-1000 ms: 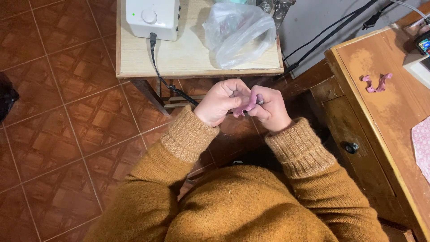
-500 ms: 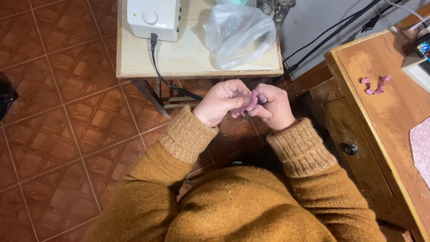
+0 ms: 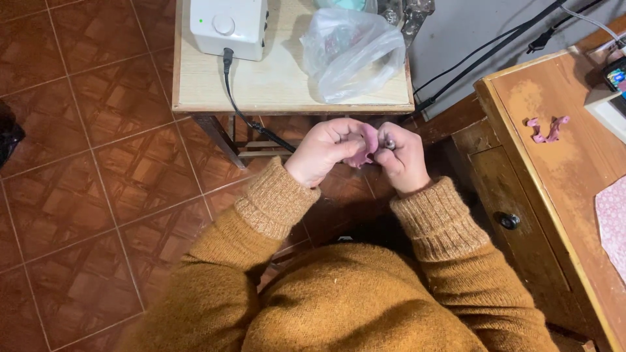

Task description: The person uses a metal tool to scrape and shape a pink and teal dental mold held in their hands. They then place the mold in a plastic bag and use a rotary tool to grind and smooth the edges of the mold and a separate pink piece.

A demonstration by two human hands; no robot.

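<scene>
Left hand (image 3: pixel 324 151): I log it curled nearly shut, fingers wrapped over a small pink piece (image 3: pixel 365 145), which shows only between the two fists. Right hand (image 3: pixel 400 155): closed to a narrow pinch on a thin metal tool (image 3: pixel 389 143); just its rounded end shows, close against the piece, and I cannot tell what kind of tool it is. Both hands meet in front of the chest, above the tiled floor (image 3: pixel 98 189).

Pink piece: I judge it light and soft, likely to dent or bend under a hard squeeze, so a gentle hold by the edges with the fingertips looks best. Most of it is hidden, so its shape stays uncertain.

Sleeves (image 3: pixel 437 225): thick mustard knit, cuffs at both wrists.

Beyond the hands: a pale small table (image 3: pixel 195 91) carrying a white box device (image 3: pixel 228 25) with a black cord (image 3: pixel 244 111) trailing off its edge, and a clear plastic bag (image 3: pixel 355 52) beside it.

To the right: a wooden desk (image 3: pixel 554 195) with a drawer knob (image 3: pixel 508 220); two small pink bits (image 3: pixel 546 129) lie on its top, well apart from the hands.
</scene>
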